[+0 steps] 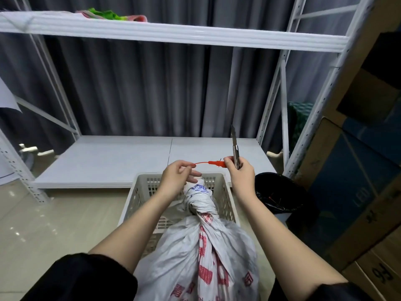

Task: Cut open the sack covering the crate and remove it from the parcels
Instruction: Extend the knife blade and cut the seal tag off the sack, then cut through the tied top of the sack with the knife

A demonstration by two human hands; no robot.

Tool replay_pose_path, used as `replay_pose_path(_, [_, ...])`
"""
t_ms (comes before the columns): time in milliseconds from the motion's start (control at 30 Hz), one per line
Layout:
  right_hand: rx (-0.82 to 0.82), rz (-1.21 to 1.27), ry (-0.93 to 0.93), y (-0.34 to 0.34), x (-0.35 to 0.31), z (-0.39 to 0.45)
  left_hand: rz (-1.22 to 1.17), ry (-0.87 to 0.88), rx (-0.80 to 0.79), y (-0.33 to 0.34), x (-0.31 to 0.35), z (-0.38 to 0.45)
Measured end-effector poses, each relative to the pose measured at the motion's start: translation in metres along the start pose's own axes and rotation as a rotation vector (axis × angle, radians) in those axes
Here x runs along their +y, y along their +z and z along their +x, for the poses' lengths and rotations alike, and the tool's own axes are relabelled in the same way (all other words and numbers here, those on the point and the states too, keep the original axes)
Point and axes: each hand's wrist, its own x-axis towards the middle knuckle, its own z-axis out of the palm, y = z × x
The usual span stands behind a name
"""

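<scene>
Black sleeves (pixel 82 276) framed the grey sack (pixel 208 253) at bottom centre, its twisted neck lying in the crate (pixel 138 198). It looked thin, soft and slippery, best gripped at that neck. At mid-frame the left hand (pixel 173 179) pinched a red tie (pixel 208 162); the right hand (pixel 240 174) was closed around a utility knife (pixel 235 148), blade up.

I see a white metal shelving rack (pixel 173 36) backed by a grey curtain (pixel 141 90) — bright green cloth (pixel 104 15) lies on its top shelf. Cardboard boxes (pixel 358 170) stack at right, a black-lined bin (pixel 280 194) beside them.
</scene>
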Motion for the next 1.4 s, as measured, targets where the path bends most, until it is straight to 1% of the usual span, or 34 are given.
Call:
replay_pose_path(167, [-0.167, -0.141, -0.070, -0.039, 0.005, 0.016, 0.015, -0.083, -0.042, 0.033, 0.034, 0.022])
replay_pose_path(233, [-0.166, -0.169, -0.063, -0.054, 0.009, 0.022, 0.043, -0.102, -0.050, 0.054, 0.042, 0.028])
replay_pose_path(333, [-0.056, -0.191, -0.006, -0.077, 0.018, 0.032, 0.068, -0.127, -0.077, 0.086, 0.047, 0.035])
replay_pose_path(433, [0.018, -0.193, 0.111, -0.104, 0.032, 0.042, 0.030, -0.201, -0.177, 0.120, 0.049, 0.041])
replay_pose_path(500, [0.067, -0.247, 0.166, -0.126, 0.047, 0.049, 0.035, -0.237, -0.267, 0.142, 0.047, 0.045])
replay_pose_path(567, [0.119, -0.267, 0.226, -0.147, 0.067, 0.058, 0.032, -0.286, -0.314, 0.165, 0.042, 0.051])
replay_pose_path(667, [0.182, -0.267, 0.354, -0.170, 0.103, 0.076, 0.042, -0.355, -0.300, 0.193, 0.029, 0.060])
replay_pose_path(767, [0.255, -0.288, 0.473, -0.186, 0.143, 0.099, 0.089, -0.386, -0.285, 0.218, 0.011, 0.074])
replay_pose_path(900, [0.340, -0.331, 0.617, -0.192, 0.189, 0.132, 0.139, -0.439, -0.356, 0.237, -0.014, 0.093])
replay_pose_path(1033, [0.325, -0.422, 0.665, -0.188, 0.218, 0.156, 0.168, -0.476, -0.375, 0.241, -0.030, 0.106])
replay_pose_path(1167, [0.241, -0.439, 0.648, -0.188, 0.235, 0.165, 0.205, -0.487, -0.390, 0.242, -0.042, 0.113])
replay_pose_path(1300, [0.181, -0.398, 0.635, -0.191, 0.229, 0.154, 0.220, -0.492, -0.406, 0.238, -0.043, 0.108])
replay_pose_path(1400, [0.101, -0.292, 0.562, -0.179, 0.207, 0.138, 0.306, -0.456, -0.462, 0.231, -0.034, 0.099])
